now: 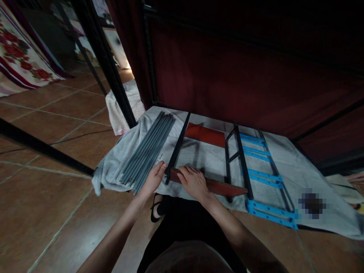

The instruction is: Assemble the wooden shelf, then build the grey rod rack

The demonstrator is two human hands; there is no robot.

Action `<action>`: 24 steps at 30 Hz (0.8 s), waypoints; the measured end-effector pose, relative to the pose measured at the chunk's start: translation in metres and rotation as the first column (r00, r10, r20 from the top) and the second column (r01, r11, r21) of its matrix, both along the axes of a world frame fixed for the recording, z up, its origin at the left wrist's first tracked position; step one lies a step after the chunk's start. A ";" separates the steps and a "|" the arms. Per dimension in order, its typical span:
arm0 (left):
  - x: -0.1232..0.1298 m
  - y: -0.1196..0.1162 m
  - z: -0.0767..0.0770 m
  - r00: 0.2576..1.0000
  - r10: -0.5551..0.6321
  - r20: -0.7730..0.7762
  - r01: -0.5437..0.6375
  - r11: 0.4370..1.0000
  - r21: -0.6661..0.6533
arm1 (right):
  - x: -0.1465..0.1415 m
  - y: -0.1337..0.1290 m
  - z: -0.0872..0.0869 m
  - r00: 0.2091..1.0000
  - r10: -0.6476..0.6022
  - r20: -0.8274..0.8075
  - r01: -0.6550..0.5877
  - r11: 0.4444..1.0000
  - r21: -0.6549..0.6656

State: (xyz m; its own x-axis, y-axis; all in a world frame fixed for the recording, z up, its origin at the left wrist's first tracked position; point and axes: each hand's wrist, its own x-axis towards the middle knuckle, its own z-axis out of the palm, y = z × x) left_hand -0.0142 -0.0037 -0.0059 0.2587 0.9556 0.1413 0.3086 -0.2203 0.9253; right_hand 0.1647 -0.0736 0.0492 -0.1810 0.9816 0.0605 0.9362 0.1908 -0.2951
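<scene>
A reddish-brown board (pixel 224 187) lies across the near side of a black metal frame (pixel 178 146) on a grey cloth (pixel 204 159). My right hand (pixel 193 182) rests over the left part of this board, fingers wrapped over its top edge. My left hand (pixel 155 176) is at the frame's near left corner, its fingers pressed together beside the black bar; whatever they hold is hidden. An orange-red board (pixel 205 134) spans the far side of the frame. Several grey tubes (pixel 149 151) lie side by side left of the frame, close to my left hand.
Blue slotted strips (pixel 271 214) join black bars at the right. A blurred dark object (pixel 313 204) sits on the cloth farther right. Black posts (pixel 105 64) rise at the left, and a dark red curtain (pixel 227 76) hangs behind. A thin cable crosses the tiled floor (pixel 71 151).
</scene>
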 end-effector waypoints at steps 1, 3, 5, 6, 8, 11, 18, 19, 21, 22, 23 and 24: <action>-0.001 0.000 -0.002 1.000 -0.011 -0.015 0.012 1.000 0.023 | 0.000 0.000 0.000 1.000 0.000 -0.001 0.000 1.000 -0.001; -0.003 -0.001 -0.005 0.998 -0.042 -0.050 0.045 0.996 0.080 | -0.001 -0.001 0.001 1.000 -0.001 -0.003 0.001 1.000 0.000; -0.004 -0.001 -0.005 0.995 -0.065 -0.074 0.074 0.989 0.128 | -0.001 -0.001 0.002 1.000 -0.003 -0.002 0.003 1.000 0.003; -0.005 -0.001 -0.005 0.995 -0.067 -0.079 0.078 0.987 0.141 | -0.001 -0.001 0.002 1.000 -0.006 -0.003 0.006 1.000 0.004; -0.006 -0.001 -0.002 0.995 -0.063 -0.077 0.073 0.990 0.124 | 0.000 -0.002 0.002 1.000 -0.008 -0.007 0.008 1.000 0.004; -0.005 -0.001 0.004 0.997 -0.062 -0.043 0.063 0.998 0.013 | 0.000 -0.002 0.003 1.000 -0.001 -0.011 0.001 1.000 -0.005; 0.001 -0.001 0.008 0.999 -0.020 0.043 0.022 0.998 -0.058 | 0.000 -0.001 0.002 1.000 -0.005 -0.005 0.005 1.000 -0.012; 0.001 -0.001 0.007 0.999 -0.018 0.031 0.019 0.999 -0.041 | 0.000 -0.001 0.003 1.000 -0.003 -0.005 0.003 1.000 -0.014; 0.000 -0.003 0.005 1.000 -0.026 -0.005 0.026 1.000 0.012 | 0.000 -0.001 0.003 1.000 0.000 -0.003 0.000 1.000 -0.019; 0.000 -0.003 0.004 0.999 -0.034 -0.019 0.035 0.999 0.040 | 0.000 -0.001 0.004 1.000 0.002 -0.001 -0.002 1.000 -0.021; 0.000 -0.003 0.002 0.999 -0.044 -0.026 0.045 0.997 0.063 | 0.000 -0.001 0.004 1.000 0.002 0.000 -0.002 1.000 -0.020; -0.001 -0.003 0.001 0.998 -0.050 -0.029 0.052 0.995 0.082 | 0.000 -0.001 0.004 1.000 0.001 0.001 -0.001 1.000 -0.017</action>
